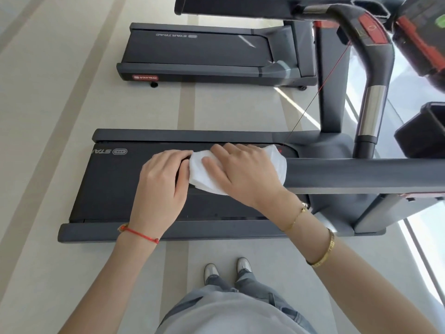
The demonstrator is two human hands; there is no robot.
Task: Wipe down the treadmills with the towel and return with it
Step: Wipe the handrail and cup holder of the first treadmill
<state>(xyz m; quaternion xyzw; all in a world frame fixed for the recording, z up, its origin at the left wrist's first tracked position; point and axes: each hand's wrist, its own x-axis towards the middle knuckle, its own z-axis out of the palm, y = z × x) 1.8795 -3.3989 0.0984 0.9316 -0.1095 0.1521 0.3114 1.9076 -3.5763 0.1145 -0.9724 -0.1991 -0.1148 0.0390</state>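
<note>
floor (pixel 48 116): pale, with beige stripes running away from the camera; both machines stand on it.
near treadmill (pixel 108 189): dark deck lying crosswise in front of the person, logo at its left end, grey side rails along its far and near edges.
far treadmill (pixel 192 51): same make, parallel to the near one, well apart from it across a strip of floor; red badge on its left end.
left hand (pixel 163 179): over the near treadmill's belt, fingers curled downward over the left end of the handrail, right beside the towel's left edge. Looks like it grips the bar end, fingertips hidden so not fully sure.
red bracelet (pixel 142 235): thin cord on the left wrist.
shoes (pixel 226 268): two grey toes on the floor, just short of the near side rail.
towel (pixel 240 169): white, folded, wrapped over the left end of the handrail, between the two hands and under the right one.
right hand (pixel 240 172): palm down on top of the towel, fingers spread and bent over it, pressing it onto the bar.
gold bangles (pixel 322 251): one thin chain, one wider band, on the right forearm.
handrail (pixel 361 172): thick grey bar running from the towel out to the right edge.
upright (pixel 370 112): grey and chrome post rising from the near treadmill's front end, red panel near its top.
</note>
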